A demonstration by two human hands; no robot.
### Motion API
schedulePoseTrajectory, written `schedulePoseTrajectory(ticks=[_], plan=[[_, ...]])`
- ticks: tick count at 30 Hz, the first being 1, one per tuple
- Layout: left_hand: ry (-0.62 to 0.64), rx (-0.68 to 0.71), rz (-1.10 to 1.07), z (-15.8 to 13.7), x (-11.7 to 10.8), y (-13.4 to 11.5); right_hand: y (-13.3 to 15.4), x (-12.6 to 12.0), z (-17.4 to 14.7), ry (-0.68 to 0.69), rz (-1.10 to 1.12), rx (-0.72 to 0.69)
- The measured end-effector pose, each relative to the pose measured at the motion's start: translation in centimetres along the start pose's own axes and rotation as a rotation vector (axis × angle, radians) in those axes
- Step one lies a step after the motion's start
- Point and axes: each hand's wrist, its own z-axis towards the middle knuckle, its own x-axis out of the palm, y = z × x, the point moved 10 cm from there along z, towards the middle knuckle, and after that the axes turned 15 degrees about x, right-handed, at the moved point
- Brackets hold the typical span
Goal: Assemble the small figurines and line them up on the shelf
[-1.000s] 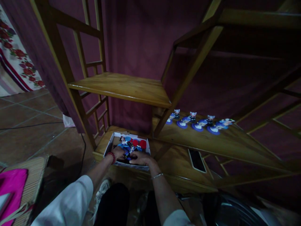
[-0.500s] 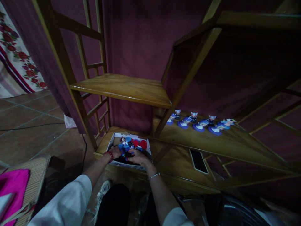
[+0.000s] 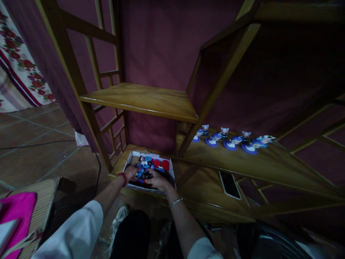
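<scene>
A shallow white cardboard box [image 3: 172,172] holds a jumble of small toy figurines [image 3: 145,173] in blue, black and white, some with red or blue round bases. My left hand [image 3: 130,172], with a red bead bracelet on its wrist, reaches in over the box's left side, fingers stretched toward the figurines. From the right, my right hand [image 3: 158,180] lies over the front of the pile, thumb and fingers apart, touching or very near a dark figurine. The fingertips of both hands are partly hidden among the toys.
The box sits on the bottom board of a wooden shelf unit [image 3: 140,100]. Blue figurines on round bases [image 3: 233,142] stand in a row to the right, with small dark cat-like figures [image 3: 224,133] behind. A phone [image 3: 230,185] lies nearer. At left is a woven-topped stool [image 3: 47,194].
My hands have drawn slightly apart over the pile, my left hand shifting a little left. More of the figurines between them shows. The view has also shifted slightly.
</scene>
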Motion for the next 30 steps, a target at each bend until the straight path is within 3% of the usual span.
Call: schedulePoseTrajectory(ticks=[2,7,13,20,25,30], plan=[[-0.03,-0.025,-0.139,0.2,0.0,0.5,0.0,0.4,0.0,0.043,0.076,0.014],[-0.135,-0.045,-0.154,1.0,-0.7,1.7,0.4,0.1,-0.2,0.022,0.153,-0.004],[-0.149,-0.018,-0.26,0.9,-0.6,1.5,0.7,0.0,-0.5,0.076,0.298,-0.012],[-0.259,0.02,-0.384,1.1,-1.2,1.3,0.7,0.2,-0.6,0.13,0.389,0.011],[-0.375,0.066,-0.542,1.5,-1.8,1.3,1.5,0.9,-0.5,0.196,0.415,-0.052],[-0.4,0.14,-0.602,2.1,-2.1,1.0,2.7,2.1,-0.4,0.261,0.447,-0.129]])
